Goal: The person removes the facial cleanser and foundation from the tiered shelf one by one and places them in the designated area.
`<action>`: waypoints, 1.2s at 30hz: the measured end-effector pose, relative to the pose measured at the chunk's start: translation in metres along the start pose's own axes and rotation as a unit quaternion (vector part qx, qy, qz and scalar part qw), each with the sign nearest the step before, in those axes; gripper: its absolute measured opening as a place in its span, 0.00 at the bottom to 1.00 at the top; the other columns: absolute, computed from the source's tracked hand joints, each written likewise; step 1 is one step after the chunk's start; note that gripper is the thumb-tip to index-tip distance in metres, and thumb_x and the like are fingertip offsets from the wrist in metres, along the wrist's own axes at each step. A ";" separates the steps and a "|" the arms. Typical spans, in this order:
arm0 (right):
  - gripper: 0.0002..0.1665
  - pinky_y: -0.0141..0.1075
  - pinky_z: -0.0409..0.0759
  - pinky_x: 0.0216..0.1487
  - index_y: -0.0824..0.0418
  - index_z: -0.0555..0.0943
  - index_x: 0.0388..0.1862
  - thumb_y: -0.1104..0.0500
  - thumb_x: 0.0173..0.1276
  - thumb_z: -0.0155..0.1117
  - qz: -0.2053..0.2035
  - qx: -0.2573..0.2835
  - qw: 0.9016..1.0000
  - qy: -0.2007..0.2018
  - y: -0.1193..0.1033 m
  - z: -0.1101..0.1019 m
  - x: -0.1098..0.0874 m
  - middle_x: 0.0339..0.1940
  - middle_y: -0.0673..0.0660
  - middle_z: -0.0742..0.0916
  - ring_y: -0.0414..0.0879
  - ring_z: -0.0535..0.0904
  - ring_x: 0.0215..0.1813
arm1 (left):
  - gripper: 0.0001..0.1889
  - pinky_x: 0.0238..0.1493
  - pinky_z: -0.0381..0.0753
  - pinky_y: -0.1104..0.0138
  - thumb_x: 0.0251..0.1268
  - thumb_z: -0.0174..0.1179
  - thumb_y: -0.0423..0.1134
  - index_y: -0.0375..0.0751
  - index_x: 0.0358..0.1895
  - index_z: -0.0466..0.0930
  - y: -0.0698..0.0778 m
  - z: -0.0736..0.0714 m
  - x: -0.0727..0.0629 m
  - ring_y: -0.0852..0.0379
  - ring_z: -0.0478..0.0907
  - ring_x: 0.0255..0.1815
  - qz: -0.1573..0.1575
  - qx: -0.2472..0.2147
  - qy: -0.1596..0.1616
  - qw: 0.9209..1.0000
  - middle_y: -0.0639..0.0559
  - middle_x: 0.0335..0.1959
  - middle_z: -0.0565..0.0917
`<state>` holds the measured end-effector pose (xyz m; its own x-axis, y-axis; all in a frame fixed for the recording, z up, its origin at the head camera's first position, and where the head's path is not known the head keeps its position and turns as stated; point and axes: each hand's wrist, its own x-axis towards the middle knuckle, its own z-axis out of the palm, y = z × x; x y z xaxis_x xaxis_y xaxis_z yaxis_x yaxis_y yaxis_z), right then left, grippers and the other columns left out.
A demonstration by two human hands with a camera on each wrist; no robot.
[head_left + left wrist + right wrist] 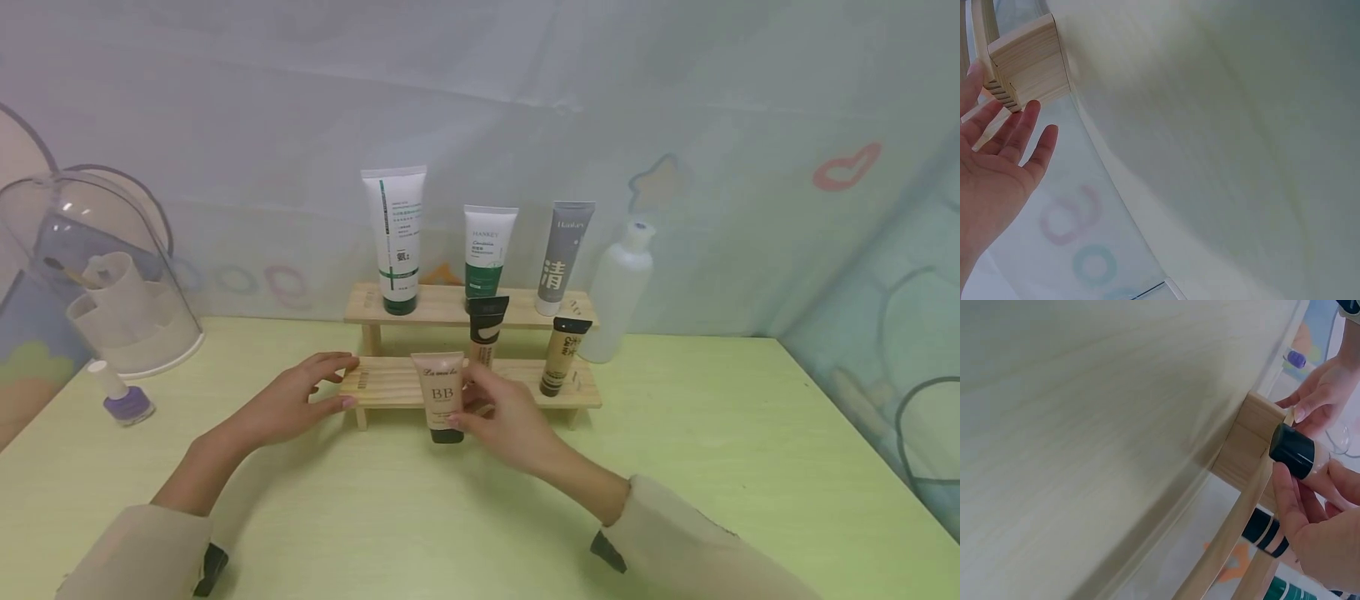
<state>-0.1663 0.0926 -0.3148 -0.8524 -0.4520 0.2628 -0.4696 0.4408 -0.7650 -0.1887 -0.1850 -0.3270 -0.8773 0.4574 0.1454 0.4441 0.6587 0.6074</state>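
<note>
My right hand pinches a beige BB cream tube with a black cap, thumb at its front. It stands cap down in front of the lower step of a two-tier wooden rack; in the right wrist view its black cap shows beside the rack's front edge. My left hand holds the left end of that step, thumb at the front edge and fingertips toward the back. In the left wrist view, fingers lie against the rack's end. On the lower step, a black-capped tube is partly hidden behind the right hand.
A gold tube leans on the lower step's right. The upper step bears a white tube, a white-green tube and a grey tube. A white bottle stands behind right; purple nail polish and a clear-domed organizer stand left.
</note>
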 end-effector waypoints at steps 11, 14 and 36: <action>0.17 0.36 0.79 0.42 0.63 0.73 0.44 0.68 0.57 0.65 0.020 -0.008 0.999 -0.044 0.023 -0.037 -0.030 0.43 0.60 0.82 0.48 0.80 0.42 | 0.29 0.52 0.69 0.45 0.65 0.55 0.44 0.28 0.63 0.62 -0.002 0.001 -0.001 0.39 0.69 0.55 0.007 -0.001 0.004 1.000 0.34 0.62 0.63; 0.21 0.36 0.79 0.44 0.64 0.73 0.49 0.69 0.56 0.65 0.024 -0.013 0.998 -0.048 0.030 -0.050 -0.039 0.45 0.60 0.81 0.49 0.80 0.43 | 0.29 0.53 0.68 0.45 0.65 0.55 0.44 0.28 0.63 0.62 -0.003 0.003 -0.001 0.39 0.68 0.56 0.001 -0.004 0.001 1.000 0.34 0.63 0.63; 0.18 0.38 0.82 0.35 0.71 0.69 0.49 0.73 0.59 0.60 0.115 0.008 0.993 0.023 0.083 -0.151 -0.087 0.43 0.69 0.80 0.45 0.80 0.38 | 0.29 0.53 0.68 0.45 0.65 0.55 0.44 0.28 0.63 0.62 -0.002 0.002 -0.001 0.38 0.68 0.56 -0.003 -0.011 0.000 1.000 0.34 0.62 0.63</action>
<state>-0.1658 0.2860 -0.3127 -0.9461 -0.3058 0.1068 -0.2589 0.5157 -0.8168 -0.1886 -0.1860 -0.3299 -0.8801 0.4530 0.1423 0.4348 0.6486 0.6246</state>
